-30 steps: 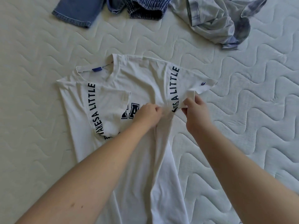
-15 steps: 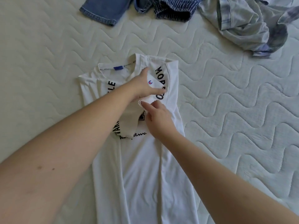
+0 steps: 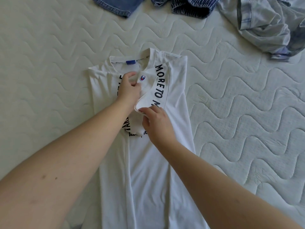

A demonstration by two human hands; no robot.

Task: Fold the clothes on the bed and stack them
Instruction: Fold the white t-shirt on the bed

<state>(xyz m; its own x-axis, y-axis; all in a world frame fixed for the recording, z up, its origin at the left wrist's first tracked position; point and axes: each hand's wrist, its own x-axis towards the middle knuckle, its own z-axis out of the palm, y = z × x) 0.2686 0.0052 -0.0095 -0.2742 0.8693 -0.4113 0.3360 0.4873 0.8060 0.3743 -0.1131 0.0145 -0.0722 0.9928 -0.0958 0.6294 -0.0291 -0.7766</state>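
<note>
Midway through folding the white T-shirt (image 3: pixel 145 162) flat on the mattress (image 3: pixel 49 63): left hand (image 3: pixel 129 87) pinching the folded-in sleeve (image 3: pixel 152 90), right hand (image 3: pixel 158 124) pinching its hem, next laying it flat between fingertips, then folding lengthwise.

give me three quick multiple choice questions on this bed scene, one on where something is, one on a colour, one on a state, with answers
1. Where does the blue denim garment lie?
A. at the far edge of the white quilted mattress
B. on the white printed T-shirt
C. under the right hand

2. What colour is the T-shirt's neck label?
A. red
B. blue
C. green

3. How is the T-shirt's right sleeve?
A. spread flat outward
B. folded in over the body
C. cut off

Answers: 1 A, it sits at the top of the view, apart from the T-shirt. 2 B, a blue tab shows inside the collar. 3 B, the left hand and right hand pinch it over the shirt's front.
</note>
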